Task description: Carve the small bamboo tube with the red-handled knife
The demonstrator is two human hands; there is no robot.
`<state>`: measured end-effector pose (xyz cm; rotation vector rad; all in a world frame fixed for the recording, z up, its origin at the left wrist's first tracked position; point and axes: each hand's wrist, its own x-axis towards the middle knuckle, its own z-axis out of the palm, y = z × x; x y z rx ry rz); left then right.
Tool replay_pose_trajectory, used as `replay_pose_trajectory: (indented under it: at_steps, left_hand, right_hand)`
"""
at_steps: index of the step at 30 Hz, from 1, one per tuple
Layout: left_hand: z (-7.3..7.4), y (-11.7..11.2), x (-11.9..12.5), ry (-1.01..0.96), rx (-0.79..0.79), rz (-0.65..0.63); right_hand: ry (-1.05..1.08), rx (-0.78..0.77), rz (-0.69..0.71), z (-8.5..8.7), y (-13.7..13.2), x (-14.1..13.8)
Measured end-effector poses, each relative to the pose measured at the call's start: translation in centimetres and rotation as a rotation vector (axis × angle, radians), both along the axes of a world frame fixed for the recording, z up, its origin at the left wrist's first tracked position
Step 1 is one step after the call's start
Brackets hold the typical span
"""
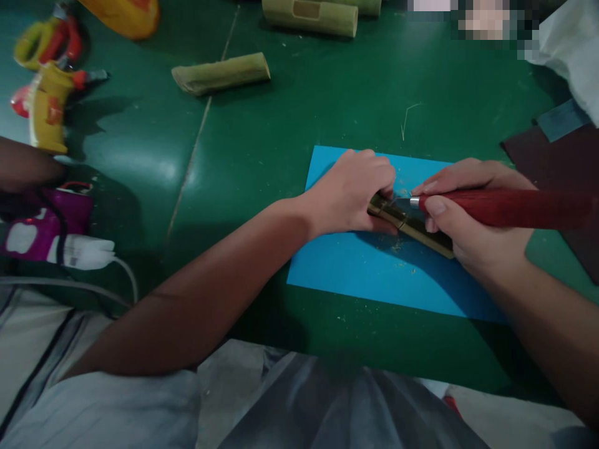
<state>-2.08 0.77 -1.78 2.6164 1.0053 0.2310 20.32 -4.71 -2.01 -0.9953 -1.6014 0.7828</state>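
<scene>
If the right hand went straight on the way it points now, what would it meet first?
Likely the left hand, which grips the bamboo piece just ahead of the red-handled tool in the right hand. The tool seems to touch the bamboo piece, but depth is unclear.

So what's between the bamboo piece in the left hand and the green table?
A blue sheet, with shavings scattered on it near the bamboo piece; the head view shows it lying on the green table.

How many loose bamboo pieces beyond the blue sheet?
3: a lone piece, upper left of centre; a notched piece at the top edge; a third piece, partly hidden behind it. Others may be hidden.
</scene>
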Motion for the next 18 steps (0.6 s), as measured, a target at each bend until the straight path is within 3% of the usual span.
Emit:
replay_pose_trajectory:
  at_steps: [8,18]
  left_hand:
    - [-0.49,0.16,-0.13,-0.034,0.045,-0.012]
    - [0.09,-0.04,0.08,0.008,0.011,0.006]
  right_hand:
    - [-0.028,0.012,0.010,-0.36,0.20,0.30]
    - [0.030,-0.040,-0.011,-0.08,0.20,-0.18]
